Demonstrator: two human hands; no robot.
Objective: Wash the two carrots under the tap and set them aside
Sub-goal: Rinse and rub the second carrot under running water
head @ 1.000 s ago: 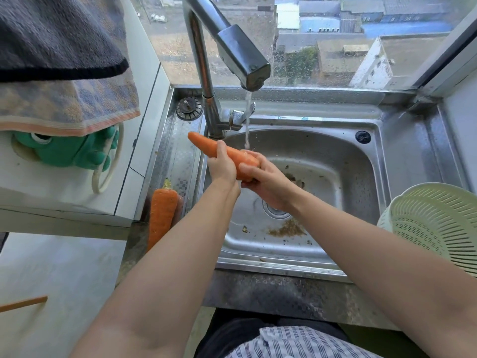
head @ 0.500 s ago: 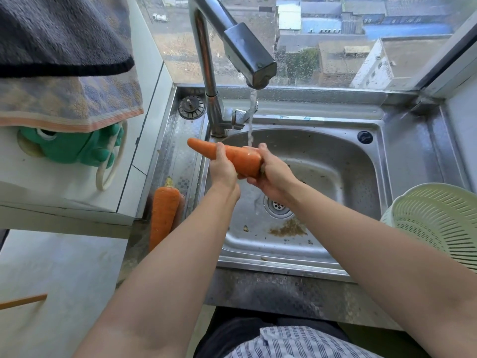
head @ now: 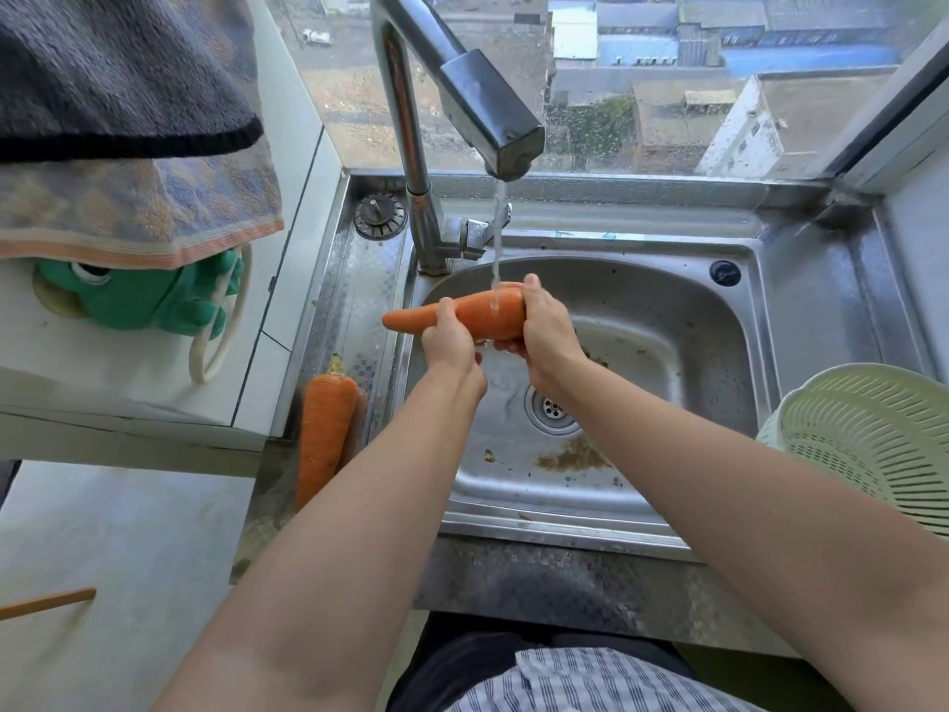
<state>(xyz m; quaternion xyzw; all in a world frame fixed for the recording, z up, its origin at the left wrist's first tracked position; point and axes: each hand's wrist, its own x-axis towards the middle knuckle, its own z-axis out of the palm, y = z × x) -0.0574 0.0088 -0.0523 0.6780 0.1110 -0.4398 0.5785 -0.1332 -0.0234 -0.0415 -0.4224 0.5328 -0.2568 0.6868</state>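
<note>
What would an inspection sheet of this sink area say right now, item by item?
Surface: steel sink, wet, with brown grit near the drain.
Job's things: held carrot under the running tap; second carrot lies on the ledge left of the basin.
Clutter: colander at right, sink plug beside the tap, wooden stick at far left.
Hands: left hand and right hand both grip the held carrot.
Cables: pale loop of cord hangs by a green frog-shaped item.
Surroundings: towels at upper left; window overlooks rooftops.
</note>
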